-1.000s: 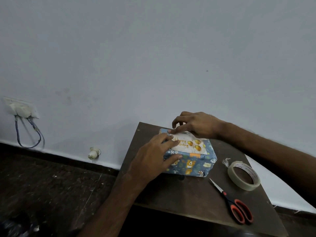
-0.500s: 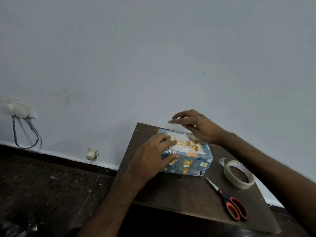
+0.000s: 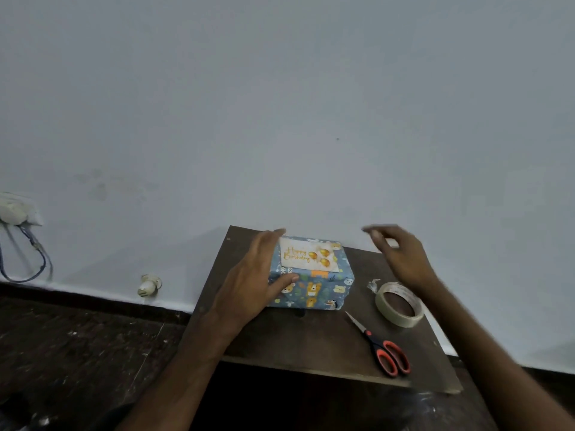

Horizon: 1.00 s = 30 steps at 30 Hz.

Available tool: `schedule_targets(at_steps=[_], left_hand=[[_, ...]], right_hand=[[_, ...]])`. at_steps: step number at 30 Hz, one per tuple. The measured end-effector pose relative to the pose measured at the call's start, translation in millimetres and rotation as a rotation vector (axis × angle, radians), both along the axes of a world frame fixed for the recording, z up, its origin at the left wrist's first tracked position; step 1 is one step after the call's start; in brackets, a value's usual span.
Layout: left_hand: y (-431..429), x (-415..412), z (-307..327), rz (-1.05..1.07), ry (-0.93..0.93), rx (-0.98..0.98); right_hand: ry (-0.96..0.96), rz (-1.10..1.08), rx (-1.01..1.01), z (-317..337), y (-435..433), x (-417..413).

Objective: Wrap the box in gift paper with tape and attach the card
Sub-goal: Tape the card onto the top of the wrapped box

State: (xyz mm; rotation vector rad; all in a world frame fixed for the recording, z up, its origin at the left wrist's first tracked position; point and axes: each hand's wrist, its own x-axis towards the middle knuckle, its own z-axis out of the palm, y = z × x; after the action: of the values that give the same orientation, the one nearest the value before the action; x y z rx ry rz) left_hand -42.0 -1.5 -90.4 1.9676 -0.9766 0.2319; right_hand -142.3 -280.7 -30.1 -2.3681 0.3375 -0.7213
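The wrapped box is set near the back of the dark tabletop, with the white birthday card laid flat on its top face. The left hand is spread against the box's left side, fingers extended, nothing pinched. The right hand is held raised and blurred, apart from the box, loosely spread and empty. A tape roll and scissors are seen to the right of the box.

Card atop box; tape roll and scissors seemingly apart, rightward on table.
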Motion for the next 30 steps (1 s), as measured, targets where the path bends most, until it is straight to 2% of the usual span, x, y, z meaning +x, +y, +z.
schedule_targets(at_steps=[3,5,6,10,13,16,18,20,23,27,30], left_hand=[[-2.5,-6.3,0.5,0.021,-0.016,-0.007],[-2.7,-8.8,-0.9,0.029,-0.039,-0.002],[-2.8,-9.7,-0.9,0.033,-0.051,0.002],[-6.9,-27.4,11.6,0.102,-0.200,0.004],[-17.1,-54.1,23.6,0.069,-0.259,-0.144],[-38.1,-82.2,22.5,-0.062,-0.062,-0.145],[-52.0,-97.1,15.4,-0.182,0.207,-0.096],[-65.3,-109.8,9.9,-0.291,0.538,-0.158],[-71.4,-118.6,12.8,-0.302,0.759,-0.332],[-62.1,-116.0,11.1,-0.299,0.753,-0.324],[-53.1,-109.3,4.8,-0.295,0.667,-0.194]], right_hand=[[0.219,-0.225,-0.132,-47.2,-11.6,-62.2],[0.370,-0.251,-0.256,-83.6,-13.6,-91.1],[0.359,-0.254,-0.303,-97.4,-14.3,-99.1],[0.111,-0.289,-0.263,-117.2,-11.2,-112.9],[-0.160,-0.317,-0.002,-108.8,2.9,-119.1],[-0.394,-0.157,0.451,-86.9,37.6,-122.4],[-0.424,0.002,0.606,-84.2,58.7,-121.1],[-0.407,0.148,0.559,-89.2,69.6,-121.0],[-0.346,0.240,0.386,-94.6,74.5,-119.2],[-0.277,0.213,0.382,-77.6,69.1,-117.9],[-0.321,0.125,0.233,-66.6,63.0,-114.4]])
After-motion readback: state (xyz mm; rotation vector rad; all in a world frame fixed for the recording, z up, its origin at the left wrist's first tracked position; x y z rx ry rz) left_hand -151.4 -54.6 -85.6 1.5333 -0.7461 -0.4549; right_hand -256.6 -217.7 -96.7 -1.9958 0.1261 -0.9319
